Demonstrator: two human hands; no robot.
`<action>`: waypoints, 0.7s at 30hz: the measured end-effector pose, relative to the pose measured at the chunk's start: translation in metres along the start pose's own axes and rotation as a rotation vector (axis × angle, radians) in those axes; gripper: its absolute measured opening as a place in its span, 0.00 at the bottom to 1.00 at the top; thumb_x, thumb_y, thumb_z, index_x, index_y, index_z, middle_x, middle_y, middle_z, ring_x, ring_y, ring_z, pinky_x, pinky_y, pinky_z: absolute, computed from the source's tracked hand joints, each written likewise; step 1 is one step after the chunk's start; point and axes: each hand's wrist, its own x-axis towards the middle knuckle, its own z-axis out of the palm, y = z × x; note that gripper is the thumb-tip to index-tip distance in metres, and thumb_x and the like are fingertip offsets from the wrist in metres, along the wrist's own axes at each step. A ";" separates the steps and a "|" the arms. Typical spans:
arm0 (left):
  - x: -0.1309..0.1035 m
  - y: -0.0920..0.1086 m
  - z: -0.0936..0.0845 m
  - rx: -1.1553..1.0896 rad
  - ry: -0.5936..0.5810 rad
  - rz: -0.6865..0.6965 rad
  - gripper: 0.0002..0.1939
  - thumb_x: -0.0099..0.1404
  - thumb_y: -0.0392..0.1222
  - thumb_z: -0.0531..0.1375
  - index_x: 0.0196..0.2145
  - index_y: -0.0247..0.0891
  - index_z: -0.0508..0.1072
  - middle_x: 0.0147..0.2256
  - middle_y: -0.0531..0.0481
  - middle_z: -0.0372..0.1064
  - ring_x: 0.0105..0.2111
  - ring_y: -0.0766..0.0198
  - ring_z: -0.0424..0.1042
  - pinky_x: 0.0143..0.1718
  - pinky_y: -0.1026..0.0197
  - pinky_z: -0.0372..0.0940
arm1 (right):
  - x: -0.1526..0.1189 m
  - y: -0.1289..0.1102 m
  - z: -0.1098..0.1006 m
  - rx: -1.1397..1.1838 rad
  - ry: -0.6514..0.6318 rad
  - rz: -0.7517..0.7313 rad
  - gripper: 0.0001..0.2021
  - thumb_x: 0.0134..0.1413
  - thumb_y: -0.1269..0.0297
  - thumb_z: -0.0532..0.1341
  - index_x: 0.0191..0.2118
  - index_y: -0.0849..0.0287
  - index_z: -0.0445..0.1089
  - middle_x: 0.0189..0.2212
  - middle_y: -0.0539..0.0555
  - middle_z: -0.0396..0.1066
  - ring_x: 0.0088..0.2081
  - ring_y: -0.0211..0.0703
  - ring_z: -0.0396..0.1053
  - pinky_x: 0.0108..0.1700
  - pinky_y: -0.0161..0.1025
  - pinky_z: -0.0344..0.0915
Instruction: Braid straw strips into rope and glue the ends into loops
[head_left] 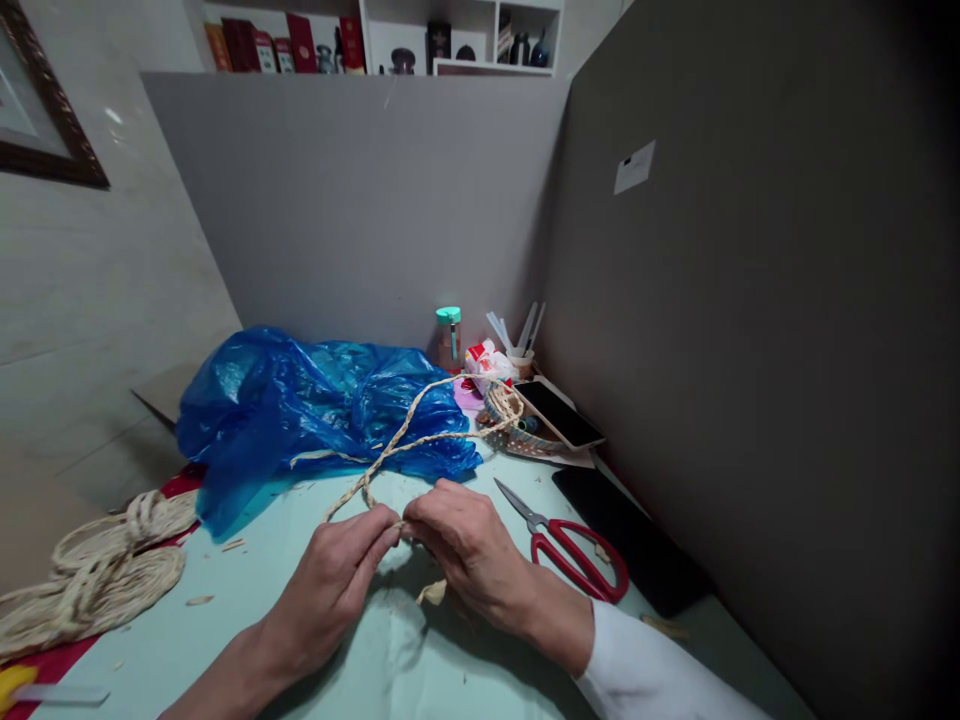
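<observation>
My left hand (334,575) pinches a pale braided straw cord (401,437) between thumb and fingers. Close against it, my right hand (469,550) is closed on the same cord, its fingertips nearly touching the left ones. From the hands the cord loops away over the table and crosses itself, its far bend reaching a small round basket (510,425) at the back. Below my right hand a loose flat straw end (433,593) sticks out. Red-handled scissors (577,555) lie with blades parted just right of that hand.
A crumpled blue plastic bag (322,400) covers the back left. Bundled braided cord (97,575) lies at left. Behind are a green-lidded jar (448,340) and a cup of translucent sticks (521,350). A phone (559,413) rests by the basket, and a grey partition (750,330) rises at right.
</observation>
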 end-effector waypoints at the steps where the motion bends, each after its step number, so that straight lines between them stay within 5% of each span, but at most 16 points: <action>1: 0.000 0.000 0.001 -0.006 -0.004 -0.011 0.13 0.71 0.41 0.49 0.32 0.40 0.70 0.27 0.51 0.71 0.26 0.64 0.68 0.29 0.64 0.61 | 0.000 0.000 0.000 0.004 0.009 -0.001 0.14 0.68 0.65 0.51 0.29 0.58 0.64 0.24 0.50 0.66 0.26 0.38 0.57 0.29 0.35 0.53; 8: 0.003 0.004 -0.003 -0.118 -0.089 -0.149 0.18 0.72 0.49 0.47 0.26 0.40 0.64 0.25 0.53 0.64 0.26 0.64 0.64 0.30 0.63 0.59 | -0.002 0.003 0.003 -0.041 -0.023 0.008 0.11 0.66 0.68 0.51 0.31 0.58 0.64 0.25 0.51 0.67 0.27 0.39 0.58 0.31 0.35 0.55; 21: 0.010 0.001 -0.004 -0.693 -0.244 -0.478 0.21 0.67 0.58 0.54 0.28 0.36 0.64 0.20 0.55 0.61 0.19 0.72 0.52 0.22 0.65 0.44 | -0.003 0.005 0.002 -0.116 -0.062 -0.052 0.11 0.66 0.69 0.50 0.30 0.57 0.61 0.23 0.50 0.64 0.26 0.39 0.56 0.29 0.36 0.52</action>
